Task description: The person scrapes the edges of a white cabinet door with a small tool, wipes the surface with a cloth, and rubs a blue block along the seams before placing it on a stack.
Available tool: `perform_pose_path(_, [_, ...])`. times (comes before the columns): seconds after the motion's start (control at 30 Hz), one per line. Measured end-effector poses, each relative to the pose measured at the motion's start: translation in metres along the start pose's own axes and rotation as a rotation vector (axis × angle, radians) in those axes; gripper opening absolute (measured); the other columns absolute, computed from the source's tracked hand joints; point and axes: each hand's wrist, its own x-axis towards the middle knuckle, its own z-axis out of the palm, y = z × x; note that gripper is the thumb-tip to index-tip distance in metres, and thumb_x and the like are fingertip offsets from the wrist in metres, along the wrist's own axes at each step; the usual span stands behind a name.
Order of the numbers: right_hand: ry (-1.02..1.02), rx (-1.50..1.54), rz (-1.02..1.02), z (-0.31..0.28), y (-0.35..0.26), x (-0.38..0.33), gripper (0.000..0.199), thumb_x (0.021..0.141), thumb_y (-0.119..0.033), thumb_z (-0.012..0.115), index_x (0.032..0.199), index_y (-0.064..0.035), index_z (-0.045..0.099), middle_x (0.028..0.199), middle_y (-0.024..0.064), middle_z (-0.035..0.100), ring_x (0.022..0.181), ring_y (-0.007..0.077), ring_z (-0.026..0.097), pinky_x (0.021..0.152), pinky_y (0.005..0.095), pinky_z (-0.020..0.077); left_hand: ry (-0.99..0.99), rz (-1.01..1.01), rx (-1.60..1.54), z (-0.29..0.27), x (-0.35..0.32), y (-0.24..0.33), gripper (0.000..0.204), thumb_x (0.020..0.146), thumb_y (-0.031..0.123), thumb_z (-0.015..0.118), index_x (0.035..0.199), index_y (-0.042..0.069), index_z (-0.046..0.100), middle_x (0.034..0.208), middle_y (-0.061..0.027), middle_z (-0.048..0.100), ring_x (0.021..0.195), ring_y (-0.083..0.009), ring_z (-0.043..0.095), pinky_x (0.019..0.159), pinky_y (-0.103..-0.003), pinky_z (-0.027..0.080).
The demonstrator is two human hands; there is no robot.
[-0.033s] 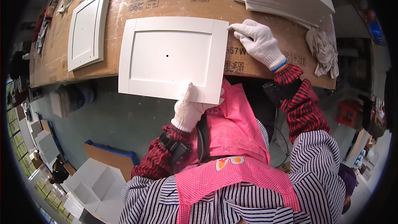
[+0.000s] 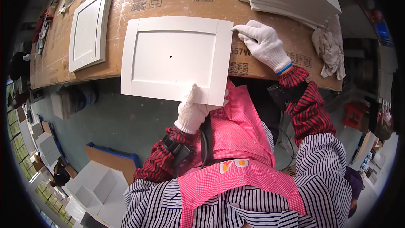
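Observation:
A white framed panel (image 2: pixel 171 69), like a cabinet door with a recessed centre and a small dark hole, is held tilted at the table's near edge. My left hand (image 2: pixel 192 114), in a white knit glove, grips its lower edge, thumb on the face and the other fingers mostly hidden behind. My right hand (image 2: pixel 263 44), gloved alike, is at the panel's upper right corner. Its index fingertip touches or nearly touches the side edge, and the other fingers are bent and pressed together. Whether something small is pinched in them cannot be made out.
Brown cardboard covers the table (image 2: pixel 168 0). At left lies a short stack of similar white panels (image 2: pixel 86 33); a taller panel stack (image 2: pixel 291 0) stands at far right. A crumpled pale cloth (image 2: pixel 329 52) hangs at the right edge. A red stool (image 2: pixel 354 116) stands beyond.

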Motion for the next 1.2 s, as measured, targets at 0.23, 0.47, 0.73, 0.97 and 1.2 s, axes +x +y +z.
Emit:
perform_pose_path(0.23, [0.025, -0.063, 0.029, 0.001, -0.008, -0.001, 0.022, 0.093, -0.006, 0.069, 0.115, -0.0071, 0.076, 0.086, 0.0119, 0.065, 0.075, 0.0291, 0.064, 0.07, 0.037, 0.0522, 0.015, -0.005, 0.007, -0.002, 0.0, -0.001, 0.074, 0.111, 0.051, 0.036, 0.155, -0.008, 0.03, 0.149, -0.0343, 0.049, 0.134, -0.0533, 0.053, 0.107, -0.068, 0.049])
perform_pose_path(0.47, [0.055, -0.061, 0.016, 0.003, -0.007, 0.0, 0.021, 0.094, -0.007, 0.069, 0.114, -0.0077, 0.076, 0.087, 0.0119, 0.065, 0.077, 0.0309, 0.065, 0.07, 0.0386, 0.0523, 0.007, 0.007, 0.016, 0.001, 0.001, -0.001, 0.075, 0.111, 0.051, 0.035, 0.155, -0.009, 0.03, 0.148, -0.0338, 0.049, 0.133, -0.0528, 0.054, 0.107, -0.067, 0.049])
perform_pose_path(0.73, [0.082, -0.122, -0.008, 0.006, -0.005, 0.006, 0.02, 0.093, -0.011, 0.07, 0.112, -0.0092, 0.076, 0.089, 0.0124, 0.067, 0.082, 0.0337, 0.066, 0.073, 0.0413, 0.0541, 0.009, 0.001, 0.027, 0.002, 0.001, 0.001, 0.074, 0.111, 0.052, 0.035, 0.155, -0.008, 0.031, 0.15, -0.033, 0.049, 0.135, -0.0524, 0.053, 0.109, -0.067, 0.048])
perform_pose_path(0.97, [0.186, -0.189, -0.04, 0.004, 0.018, 0.023, 0.019, 0.093, -0.012, 0.072, 0.111, -0.0096, 0.076, 0.089, 0.0112, 0.067, 0.083, 0.0322, 0.068, 0.073, 0.0395, 0.0555, 0.026, -0.006, 0.047, 0.005, 0.002, 0.001, 0.075, 0.111, 0.052, 0.034, 0.155, -0.009, 0.032, 0.15, -0.033, 0.049, 0.134, -0.0518, 0.054, 0.109, -0.066, 0.048])
perform_pose_path(1.2, [0.079, -0.223, -0.23, 0.017, -0.018, -0.014, 0.035, 0.088, -0.006, 0.069, 0.122, -0.0109, 0.073, 0.084, 0.0091, 0.062, 0.079, 0.0291, 0.068, 0.069, 0.0375, 0.0566, -0.003, -0.008, 0.0, 0.004, 0.011, 0.001, 0.075, 0.111, 0.052, 0.035, 0.155, -0.009, 0.032, 0.15, -0.0329, 0.049, 0.135, -0.05, 0.054, 0.11, -0.064, 0.048])
